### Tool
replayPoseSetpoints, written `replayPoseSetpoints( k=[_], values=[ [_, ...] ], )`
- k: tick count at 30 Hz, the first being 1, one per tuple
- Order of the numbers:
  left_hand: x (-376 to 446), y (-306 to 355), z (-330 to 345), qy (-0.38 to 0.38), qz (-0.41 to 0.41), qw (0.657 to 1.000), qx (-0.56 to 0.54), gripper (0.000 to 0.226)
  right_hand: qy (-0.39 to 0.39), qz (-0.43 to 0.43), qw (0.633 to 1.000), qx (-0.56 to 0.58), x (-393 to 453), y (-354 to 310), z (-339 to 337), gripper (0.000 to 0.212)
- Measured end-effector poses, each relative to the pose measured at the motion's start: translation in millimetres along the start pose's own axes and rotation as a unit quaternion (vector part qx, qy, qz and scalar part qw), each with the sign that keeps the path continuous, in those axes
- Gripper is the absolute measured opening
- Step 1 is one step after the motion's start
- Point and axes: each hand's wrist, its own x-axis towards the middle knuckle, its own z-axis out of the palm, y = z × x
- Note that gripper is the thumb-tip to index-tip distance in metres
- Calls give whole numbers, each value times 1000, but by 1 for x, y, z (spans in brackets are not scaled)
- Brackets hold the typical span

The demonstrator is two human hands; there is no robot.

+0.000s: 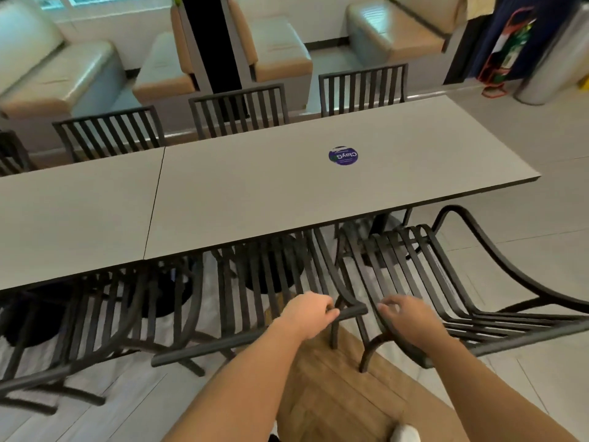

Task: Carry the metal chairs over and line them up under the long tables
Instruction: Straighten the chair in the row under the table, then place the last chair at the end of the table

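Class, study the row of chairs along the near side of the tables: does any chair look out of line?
Yes. The rightmost chair is askew, angled away from the long table, while its neighbour sits squarely tucked under. The right hand rests on its backrest.

Beige padded booth seats [57, 74] along far wall; black planter column [216, 43] between two of them. Red-framed fire extinguisher [506, 49] far right, beside silver cylindrical bin [554, 59]. Round purple sticker [343, 156] lies flat

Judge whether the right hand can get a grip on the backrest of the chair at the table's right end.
Probably yes: the right hand already rests on that chair at its backrest, nothing between them.
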Motion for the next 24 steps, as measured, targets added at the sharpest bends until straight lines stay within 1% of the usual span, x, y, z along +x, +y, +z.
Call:
replayPoseSetpoints(
  k=[2,6,8,11,14,17,20,24],
  values=[
    [6,41,11,10,0,1000,-17,36,-3,-6,1000,-6,-4,36,-23,36],
    [20,114,37,-3,3,999,-36,35,-7,-2,1000,-23,-10,108,-59,37],
    [27,142,49,0,7,999,-46,34,-8,10,1000,-24,-11,140,-72,37],
    [37,174,65,2,20,999,-43,35,-12,25,999,-18,-12,175,-87,32],
    [47,191,72,-13,30,999,-41,34,-7,33,999,-16,-8,201,-92,35],
    [62,194,77,-30,29,999,-29,34,-6,50,999,-18,-5,218,-92,37],
    [78,194,80,-44,42,998,-24,34,7,63,997,-46,-5,227,-93,39],
    [92,199,85,-57,50,997,-25,33,-2,55,995,-79,0,243,-92,31]
  ],
)
